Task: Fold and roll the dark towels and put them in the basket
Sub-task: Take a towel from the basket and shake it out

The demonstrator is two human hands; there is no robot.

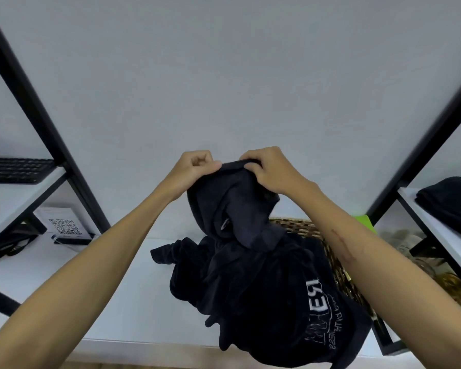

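Observation:
I hold a dark towel (pixel 234 206) up in the air by its top edge. My left hand (pixel 194 169) pinches that edge on the left and my right hand (pixel 269 169) grips it on the right, the two close together. The towel hangs down bunched and meets a heap of dark towels (pixel 253 286) on the white shelf (pixel 123 288); one in the heap bears white lettering. A woven basket (pixel 304 227) stands behind and to the right of the heap, mostly hidden by the cloth and my right forearm.
Black frame posts rise at left (pixel 37 113) and right (pixel 421 145). A keyboard (pixel 16 170) lies on the upper left shelf, a QR-code card (pixel 64 226) stands below it. More dark folded cloth (pixel 450 203) sits on the right shelf, a green object (pixel 365 222) behind the basket.

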